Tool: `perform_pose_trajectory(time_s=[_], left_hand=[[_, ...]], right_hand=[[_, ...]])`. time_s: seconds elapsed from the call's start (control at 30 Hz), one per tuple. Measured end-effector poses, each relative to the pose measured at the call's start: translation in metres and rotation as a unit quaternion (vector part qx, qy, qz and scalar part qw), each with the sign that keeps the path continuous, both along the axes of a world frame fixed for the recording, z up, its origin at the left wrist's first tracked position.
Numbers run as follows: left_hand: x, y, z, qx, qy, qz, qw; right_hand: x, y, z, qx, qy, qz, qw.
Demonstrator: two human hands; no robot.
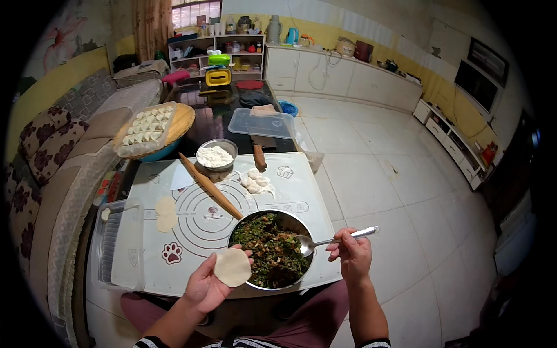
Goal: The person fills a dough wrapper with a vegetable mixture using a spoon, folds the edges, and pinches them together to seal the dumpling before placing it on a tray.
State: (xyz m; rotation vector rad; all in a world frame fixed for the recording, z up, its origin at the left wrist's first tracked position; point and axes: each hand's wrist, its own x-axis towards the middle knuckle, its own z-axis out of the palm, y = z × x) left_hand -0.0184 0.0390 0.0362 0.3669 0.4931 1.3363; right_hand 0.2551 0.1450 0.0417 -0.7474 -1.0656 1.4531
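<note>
A round dough wrapper (232,267) lies across the fingers of my left hand (208,285), beside the near left rim of a metal bowl. My right hand (354,254) grips the handle of a metal spoon (307,246), whose head touches the chopped green and brown filling (272,250) in that bowl. Beyond the bowl, a wooden rolling pin (211,187) lies slanting on the printed pastry mat (143,182). Overlapping wrappers (166,214) rest on the mat's left part. Floured dough pieces (255,182) sit near a smaller metal bowl of flour (214,156).
A clear plastic container (117,248) stands at the mat's left edge. At the back left, a tray of folded dumplings (148,126) rests on a round woven lid (185,119). A cleaver (260,156) and a clear plastic lid (261,123) lie beyond the mat.
</note>
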Motion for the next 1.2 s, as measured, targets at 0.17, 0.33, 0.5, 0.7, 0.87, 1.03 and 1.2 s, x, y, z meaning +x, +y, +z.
perform_pose_trajectory(time_s=[0.17,0.33,0.5,0.7,0.87,1.03,1.2], left_hand=[[0.014,0.009,-0.002,-0.026,-0.041,-0.053,0.997],[0.019,0.012,-0.002,-0.029,-0.045,-0.053,0.997],[0.025,0.009,0.008,-0.057,0.007,-0.057,0.997],[0.024,0.007,0.012,-0.033,-0.003,-0.082,0.996],[0.019,0.007,0.008,-0.051,0.003,-0.071,0.996],[0.014,0.008,0.009,-0.037,0.0,-0.086,0.996],[0.011,0.006,0.004,-0.045,-0.037,-0.097,0.994]], right_hand=[[-0.012,-0.018,0.01,0.022,0.03,0.021,0.999],[-0.021,-0.033,0.012,0.03,0.046,0.05,0.997],[-0.033,-0.046,0.003,0.093,-0.031,0.051,0.994],[-0.036,-0.062,-0.001,0.459,-0.246,0.033,0.853],[-0.034,-0.067,-0.006,0.555,-0.31,0.112,0.764],[-0.031,-0.07,-0.003,0.591,-0.359,0.12,0.712],[-0.028,-0.071,0.019,0.611,-0.368,0.128,0.689]])
